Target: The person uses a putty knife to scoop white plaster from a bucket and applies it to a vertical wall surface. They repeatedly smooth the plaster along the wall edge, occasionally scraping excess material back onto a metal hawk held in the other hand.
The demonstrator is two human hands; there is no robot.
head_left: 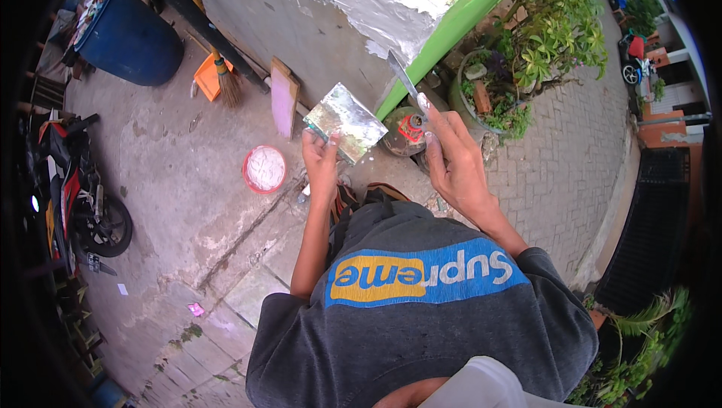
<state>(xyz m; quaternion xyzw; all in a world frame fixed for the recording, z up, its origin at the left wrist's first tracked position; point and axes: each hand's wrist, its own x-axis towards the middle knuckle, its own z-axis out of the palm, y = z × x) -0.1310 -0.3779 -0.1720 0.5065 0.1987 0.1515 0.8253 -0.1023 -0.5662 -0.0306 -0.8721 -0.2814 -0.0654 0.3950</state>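
Observation:
My left hand [322, 158] grips the lower edge of a flat rectangular board [344, 121] smeared with white putty. In my right hand [459, 163] is a putty knife [403, 75], its blade pointing up and left towards the low wall. The blade is right of the board and apart from it, close to the wall's green edge [444, 43]. Wet white putty [376, 6] coats the upper part of the grey wall [301, 24]. On the ground to the left of my left hand stands a small red tub [265, 169] of white putty.
A rounded dark container [404, 137] with a red top stands near my feet, beside a large planter [470, 96]. To the left are a pink-faced board [283, 100], a broom [226, 83], an orange dustpan [207, 77], a blue barrel [131, 39] and a motorcycle [79, 197].

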